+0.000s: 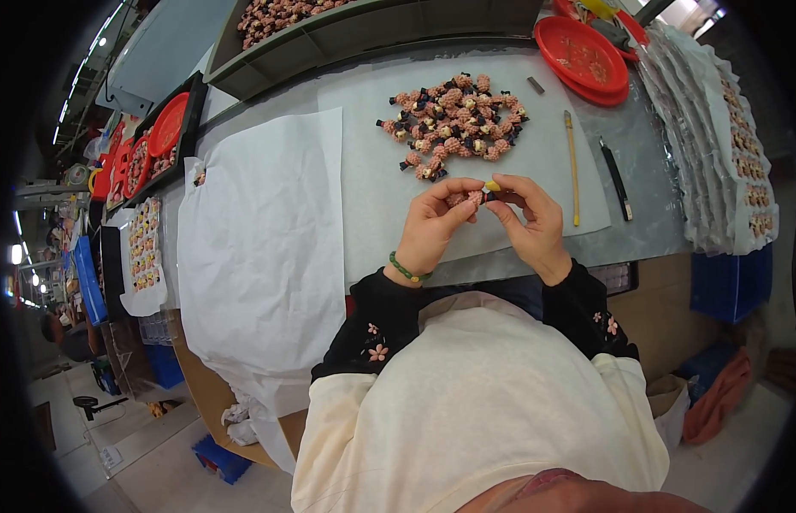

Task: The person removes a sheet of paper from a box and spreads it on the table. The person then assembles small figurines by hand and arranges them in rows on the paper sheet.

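Note:
Between my two hands, in front of my chest, is a small pink, knobbly figurine (475,197) with a dark end. My left hand (425,229), a green beaded bracelet at its wrist, pinches the pink part between thumb and fingers. My right hand (536,227) grips the dark end with thumb and index finger. A small yellow piece (492,185) shows at the right fingertips; I cannot tell whether it is a finger cover or a loose part. Just beyond my hands lies a pile of similar pink and dark figurines (458,120) on a white sheet (377,201).
To the right lie a yellow stick-like tool (572,167) and a black pen-like tool (616,179). Red plates (586,56) and stacked plastic trays (706,137) stand farther right. A grey bin (372,30) is at the back. White paper (261,222) covers the left side.

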Motion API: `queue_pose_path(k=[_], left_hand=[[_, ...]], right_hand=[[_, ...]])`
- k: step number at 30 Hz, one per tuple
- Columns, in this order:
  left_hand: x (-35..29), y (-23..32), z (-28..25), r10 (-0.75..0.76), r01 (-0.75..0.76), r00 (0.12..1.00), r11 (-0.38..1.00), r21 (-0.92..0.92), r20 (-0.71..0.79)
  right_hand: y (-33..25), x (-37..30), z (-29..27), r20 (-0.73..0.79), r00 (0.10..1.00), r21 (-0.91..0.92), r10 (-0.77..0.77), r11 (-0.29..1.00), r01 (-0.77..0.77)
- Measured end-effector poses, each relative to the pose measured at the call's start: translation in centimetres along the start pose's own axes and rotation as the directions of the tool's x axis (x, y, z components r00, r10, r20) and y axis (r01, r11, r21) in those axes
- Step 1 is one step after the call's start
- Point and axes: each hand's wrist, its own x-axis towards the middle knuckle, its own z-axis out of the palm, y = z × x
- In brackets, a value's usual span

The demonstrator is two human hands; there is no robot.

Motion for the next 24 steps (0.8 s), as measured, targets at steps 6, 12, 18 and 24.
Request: queue_pose_path(k=[6,12,18,24], left_hand=[[0.0,0.7,0.5,-0.106,0.101,0.994,0.974,-0.201,-0.011],[0.9,0.7,1.4,-0.038,0.038,0.991,0.999,0.002,-0.128],[1.7,0.2,2.6,0.056,-0.063,0.998,0.961,0.269,0.035],[3.0,2.9,5.3,0.227,-0.287,0.958,0.764,0.578,0.175]], right_hand=[[0.4,-0.4,-0.5,-0.029,1.000,0.012,0.010,1.000,-0.010],[0.1,0.2,-2.2,0.051,0.999,-0.050,-0.010,0.999,0.012],[0.3,0.9,-1.6,-0.071,0.967,0.329,0.244,0.921,-0.208],[1.1,1.3,-3.0,-0.106,0.960,0.402,0.261,0.894,-0.198]])
